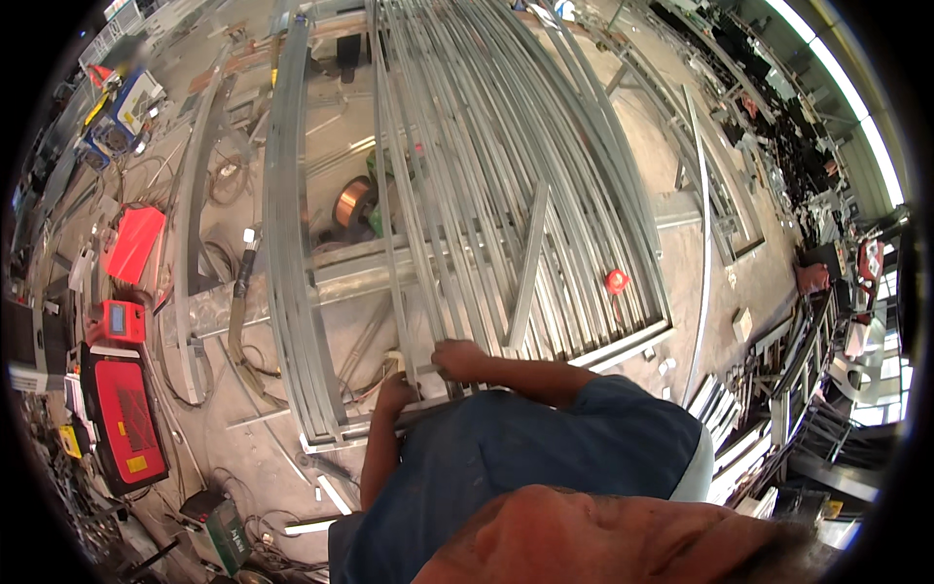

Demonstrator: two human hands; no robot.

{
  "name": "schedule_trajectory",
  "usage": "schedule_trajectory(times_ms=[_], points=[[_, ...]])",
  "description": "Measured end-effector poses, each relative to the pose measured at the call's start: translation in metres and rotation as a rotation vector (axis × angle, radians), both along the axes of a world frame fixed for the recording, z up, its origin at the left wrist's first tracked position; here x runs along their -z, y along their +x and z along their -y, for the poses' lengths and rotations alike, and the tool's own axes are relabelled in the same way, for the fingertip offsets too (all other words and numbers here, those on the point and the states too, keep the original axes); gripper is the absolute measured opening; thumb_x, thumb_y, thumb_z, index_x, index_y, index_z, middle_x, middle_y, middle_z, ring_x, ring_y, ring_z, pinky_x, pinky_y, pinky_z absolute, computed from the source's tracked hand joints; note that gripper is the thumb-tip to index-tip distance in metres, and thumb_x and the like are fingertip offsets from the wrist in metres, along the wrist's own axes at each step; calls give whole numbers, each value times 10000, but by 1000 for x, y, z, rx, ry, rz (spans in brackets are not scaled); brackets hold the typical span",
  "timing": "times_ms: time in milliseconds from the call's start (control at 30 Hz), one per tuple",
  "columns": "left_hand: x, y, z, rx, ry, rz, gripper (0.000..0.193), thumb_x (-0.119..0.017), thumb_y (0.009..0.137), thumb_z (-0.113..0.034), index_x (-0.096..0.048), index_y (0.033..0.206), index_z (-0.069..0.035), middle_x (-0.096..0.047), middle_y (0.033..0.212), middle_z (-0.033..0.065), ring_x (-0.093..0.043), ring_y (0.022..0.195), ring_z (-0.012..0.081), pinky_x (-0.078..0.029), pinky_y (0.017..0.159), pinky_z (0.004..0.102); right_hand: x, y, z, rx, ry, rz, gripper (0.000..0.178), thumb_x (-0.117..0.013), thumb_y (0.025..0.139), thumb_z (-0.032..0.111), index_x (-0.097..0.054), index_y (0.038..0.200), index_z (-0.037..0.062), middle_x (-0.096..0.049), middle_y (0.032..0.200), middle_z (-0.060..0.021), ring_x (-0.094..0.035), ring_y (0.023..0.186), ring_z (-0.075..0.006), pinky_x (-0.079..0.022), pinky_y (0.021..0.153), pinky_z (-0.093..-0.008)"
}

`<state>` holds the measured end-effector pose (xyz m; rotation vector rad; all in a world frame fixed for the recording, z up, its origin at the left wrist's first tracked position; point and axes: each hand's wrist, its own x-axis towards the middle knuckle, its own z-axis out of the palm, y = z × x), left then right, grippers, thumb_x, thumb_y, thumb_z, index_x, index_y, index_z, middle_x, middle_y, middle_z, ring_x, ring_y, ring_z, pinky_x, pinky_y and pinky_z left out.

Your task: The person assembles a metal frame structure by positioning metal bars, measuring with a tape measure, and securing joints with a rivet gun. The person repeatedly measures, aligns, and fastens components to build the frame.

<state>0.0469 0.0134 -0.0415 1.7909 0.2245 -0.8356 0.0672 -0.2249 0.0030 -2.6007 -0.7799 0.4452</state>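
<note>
A long metal grille [467, 185] of parallel square bars stretches away from me, with my hands at its near edge. My left hand [396, 393] is curled closed by the left-side bars, its fingers partly hidden. Just to its right and slightly farther in, my right hand [459, 360] is closed at a bar, knuckles up. A short metal piece [427, 369] lies between the two hands; whether either one grips it cannot be made out. One loose bar [529, 263] rests slantwise over the slats. A round red object [616, 281] sits on the slats near the right corner.
Heavy steel beams [287, 243] run along the left. Beneath the bars shows a copper wire spool [354, 201]. Farther left stand a red-and-black machine [126, 419] and a red box with a screen [124, 321]. Cables trail over the floor. A long thin strip [702, 224] lies right.
</note>
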Motion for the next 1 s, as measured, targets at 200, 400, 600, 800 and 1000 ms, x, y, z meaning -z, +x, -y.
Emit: schedule_trajectory(times_ms=[200,400,600,800,1000], points=[[-39,9,29,227,103,212,440,-689,762,-215,-633,1110,50,-712,884,210,-696,822,299,-536,724,410,-121,0,53,451,334,85,255,-774,708,207,-661,899,82,-636,865,-97,-651,801,-318,-529,701,-418],[-28,4,131,540,412,395,492,-672,748,-357,-616,990,67,-689,928,287,-676,902,442,-537,812,518,-129,-23,122,1017,591,86,250,-757,758,173,-687,949,27,-661,858,-128,-671,763,-251,-529,706,-354],[-25,12,185,719,521,317,426,-653,757,-346,-707,987,9,-711,1014,225,-687,976,395,-552,829,491,-76,-51,219,1431,872,180,197,-694,865,139,-665,990,-11,-608,772,1,-518,677,-66,-426,613,-240],[-18,11,195,785,543,355,445,-674,816,-439,-716,976,-26,-718,1009,196,-688,972,391,-550,827,496,-28,-62,303,1394,476,143,403,-705,817,254,-682,1083,-48,-671,983,-119,-632,936,-229,-487,839,-331],[-38,3,157,650,461,255,459,-688,808,-433,-697,986,-10,-713,989,215,-681,975,393,-540,836,494,45,-44,361,622,-63,310,183,-637,817,280,-754,922,186,-711,1066,-157,-610,1113,-339,-476,961,-402]])
